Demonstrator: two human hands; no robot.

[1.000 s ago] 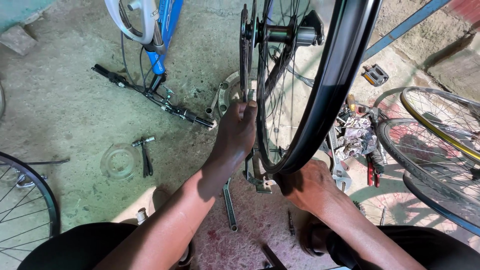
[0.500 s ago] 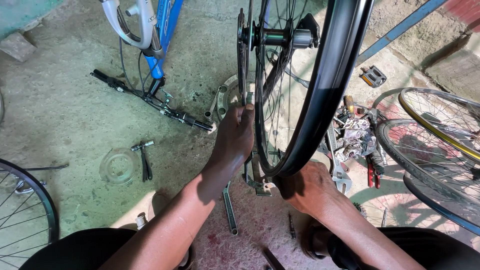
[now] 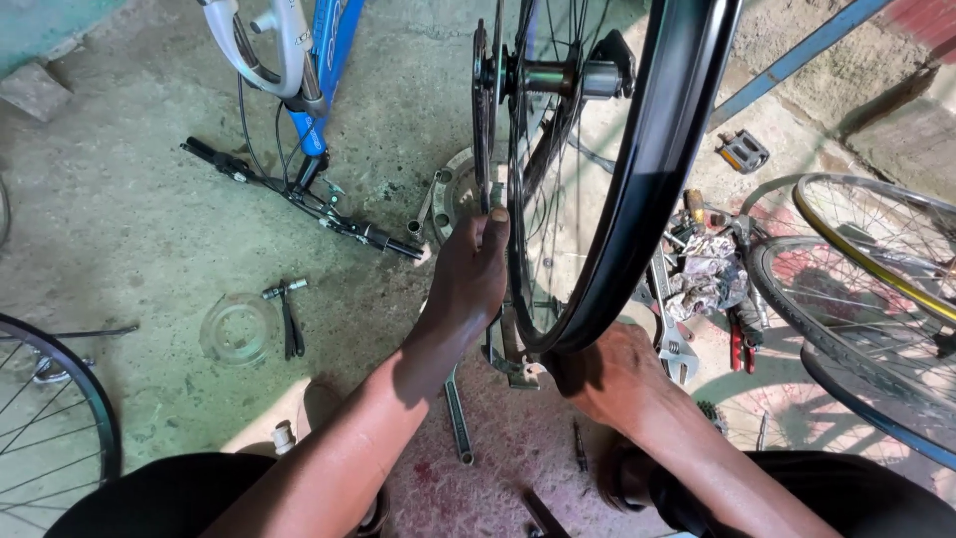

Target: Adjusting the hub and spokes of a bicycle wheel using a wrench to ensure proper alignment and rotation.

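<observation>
While the black-rimmed bicycle wheel [image 3: 637,199] is kept upright between the forearms, little has been altered over the last second: both hands are found in the same places, and only the view has drifted slightly, so the grip on the wheel appears to be unchanged.

Well out to the left of the left hand [image 3: 473,274], a clear plastic disc [image 3: 234,329] and a small dark tool [image 3: 289,314] lie on the concrete floor [image 3: 119,229], and beyond them a blue bicycle frame [image 3: 319,70] with its handlebar [image 3: 299,199] is laid down. The left hand itself is closed about the sprocket side of the wheel, its fingertips pressed against the toothed cog [image 3: 485,110] just above it.

Below the rim's lowest point, the right hand [image 3: 607,374] is cupped shut around the rim. Further right of it, a spanner [image 3: 669,329], red-handled pliers [image 3: 737,339] and spare wheels [image 3: 866,269] are scattered.
</observation>
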